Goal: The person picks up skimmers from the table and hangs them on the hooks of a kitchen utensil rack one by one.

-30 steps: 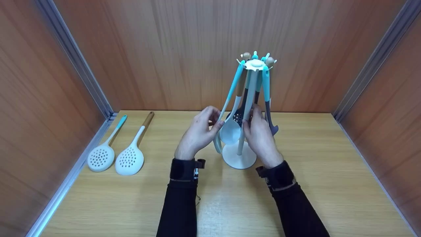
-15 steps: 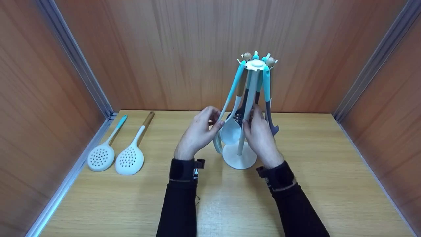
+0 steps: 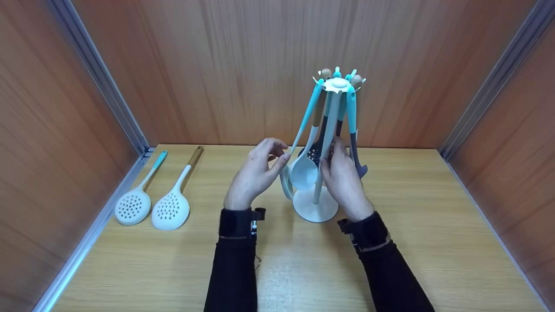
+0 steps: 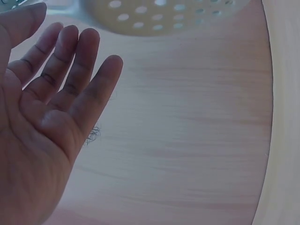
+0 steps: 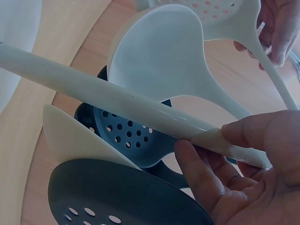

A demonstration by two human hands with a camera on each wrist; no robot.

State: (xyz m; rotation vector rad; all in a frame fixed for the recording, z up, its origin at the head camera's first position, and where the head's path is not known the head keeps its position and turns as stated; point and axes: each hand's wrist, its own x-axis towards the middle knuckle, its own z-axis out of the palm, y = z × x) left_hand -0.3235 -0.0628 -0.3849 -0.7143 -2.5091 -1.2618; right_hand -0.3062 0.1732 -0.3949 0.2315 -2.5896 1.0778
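A white utensil rack [image 3: 315, 213] with a round base and tall pole stands on the table, hung with several kitchen utensils. My right hand [image 3: 345, 184] holds its pole [image 5: 108, 96], thumb on one side and fingers on the other in the right wrist view. On the rack's left side hangs a white skimmer [image 3: 311, 106] with a turquoise handle; its holed head [image 4: 159, 18] crosses the top of the left wrist view. Beside that skimmer is my left hand [image 3: 253, 175], its fingers loosely extended and holding nothing. A white ladle [image 3: 304, 173] hangs between the hands.
At the left of the table lie a white skimmer [image 3: 133, 208] with a turquoise handle and a white slotted turner [image 3: 171, 211] with a wooden handle. Dark utensils, including a holed one [image 5: 124, 131], hang behind the pole. Wood panels [image 3: 243, 73] enclose the table.
My left hand has let go of the hanging skimmer and drawn slightly left. The right hand keeps its hold on the rack's pole.
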